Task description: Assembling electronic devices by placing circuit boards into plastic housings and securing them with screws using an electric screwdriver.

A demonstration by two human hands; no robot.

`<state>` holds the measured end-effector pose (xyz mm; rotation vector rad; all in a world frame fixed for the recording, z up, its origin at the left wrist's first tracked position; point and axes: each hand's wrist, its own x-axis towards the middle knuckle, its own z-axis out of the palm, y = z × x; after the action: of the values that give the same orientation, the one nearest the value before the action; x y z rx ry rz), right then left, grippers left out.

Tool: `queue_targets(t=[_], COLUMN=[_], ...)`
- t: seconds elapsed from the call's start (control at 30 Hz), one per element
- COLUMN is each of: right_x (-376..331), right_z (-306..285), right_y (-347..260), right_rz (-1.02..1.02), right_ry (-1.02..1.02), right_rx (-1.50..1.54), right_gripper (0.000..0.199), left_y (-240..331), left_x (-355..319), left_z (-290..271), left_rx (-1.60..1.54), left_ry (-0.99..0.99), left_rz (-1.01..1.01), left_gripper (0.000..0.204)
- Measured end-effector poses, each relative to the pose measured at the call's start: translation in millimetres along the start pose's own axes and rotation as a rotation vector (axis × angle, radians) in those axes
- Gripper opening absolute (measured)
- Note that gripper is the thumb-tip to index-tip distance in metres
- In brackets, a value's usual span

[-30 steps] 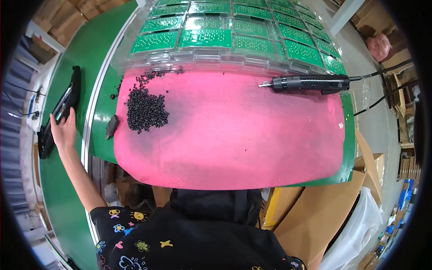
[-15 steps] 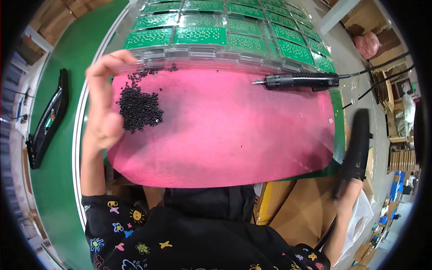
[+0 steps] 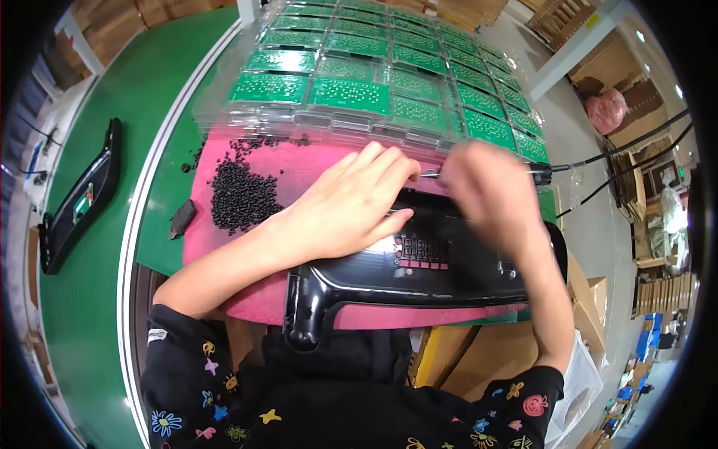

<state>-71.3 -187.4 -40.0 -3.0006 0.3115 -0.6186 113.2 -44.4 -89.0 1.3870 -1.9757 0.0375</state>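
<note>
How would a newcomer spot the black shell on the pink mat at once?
Find the big pink mat, centre picture. Across its near right part lies a long, glossy black shell with a grid-like patch. Another black shell lies far left on the green surface; only this one has the left hand and right hand over it.

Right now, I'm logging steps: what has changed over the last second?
The right hand brought a black curved plastic casing from the right onto the pink mat, then, blurred, moved forward over the black cylindrical screwdriver; its grip is unclear. The left hand moved right, from the green belt to over that casing. Unchanged: black screw pile, green circuit boards, second black casing on the belt.
</note>
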Motion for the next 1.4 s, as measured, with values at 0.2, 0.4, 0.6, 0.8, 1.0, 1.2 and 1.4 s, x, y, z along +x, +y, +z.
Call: queue_targets(t=[0.2, 0.4, 0.6, 0.8, 1.0, 1.2, 1.4], right_x=[3.9, 0.4, -1.5, 5.6, -2.9, -14.1, -54.7], right_z=[15.0, 20.2, -2.9, -13.4, -6.1, -17.5, -25.3], right_y=[130.3, 136.1, 116.0, 43.3, -29.6, -30.4, -23.5], right_rz=[0.448, 0.407, 0.378, -0.048, -0.458, -0.322, 0.313], right_ry=[-0.052, 0.124, 0.061, 0.588, 0.555, 0.353, -0.1], right_rx=[-0.178, -0.317, -0.313, -0.391, -0.427, -0.268, 0.46], right_gripper=[0.024, 0.021, 0.014, 0.009, 0.031, 0.031, 0.037], left_y=[-19.4, -22.7, -28.3, -18.0, 1.9, -2.9, 0.3], left_x=[-8.3, -17.0, -16.5, -13.1, -19.1, -12.9, -10.4], left_z=[10.0, -0.9, -10.1, -22.0, -23.0, -27.6, -23.0], left_rx=[0.17, 0.265, -0.002, -0.248, -1.282, -0.558, -0.31], left_ry=[-0.154, -0.134, 0.008, 0.091, -0.16, -0.028, -0.063], left_rz=[-0.173, -0.231, -0.216, -0.309, -0.584, -0.277, 0.148], left_gripper=[0.017, 0.012, 0.016, 0.044, 0.055, 0.056, 0.064])
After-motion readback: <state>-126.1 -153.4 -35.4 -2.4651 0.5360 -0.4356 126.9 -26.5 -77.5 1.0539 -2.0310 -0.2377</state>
